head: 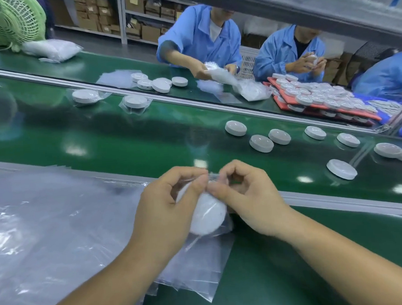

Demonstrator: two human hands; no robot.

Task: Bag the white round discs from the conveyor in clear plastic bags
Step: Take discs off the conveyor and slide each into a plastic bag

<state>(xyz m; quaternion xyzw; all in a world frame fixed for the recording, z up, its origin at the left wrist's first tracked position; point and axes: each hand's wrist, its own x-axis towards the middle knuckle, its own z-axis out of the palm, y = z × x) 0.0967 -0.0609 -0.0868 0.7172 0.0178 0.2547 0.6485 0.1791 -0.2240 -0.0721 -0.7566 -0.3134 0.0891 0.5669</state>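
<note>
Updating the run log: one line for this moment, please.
left hand pinches bag mouth | right hand pinches bag mouth | disc inside bag

Green desk fan (12, 22) at far left; cardboard boxes (90, 16) on rear shelving; workers in blue coats (197, 37) seated opposite; red trays (283, 105) stacked at right.

Grey metal shelving (123, 19) at the back, stacked with brown cardboard boxes (90, 15) — a grey floor (98, 42) before it, a pale green fan (12, 22) at left, a grey beam (304, 8) overhead.
</note>
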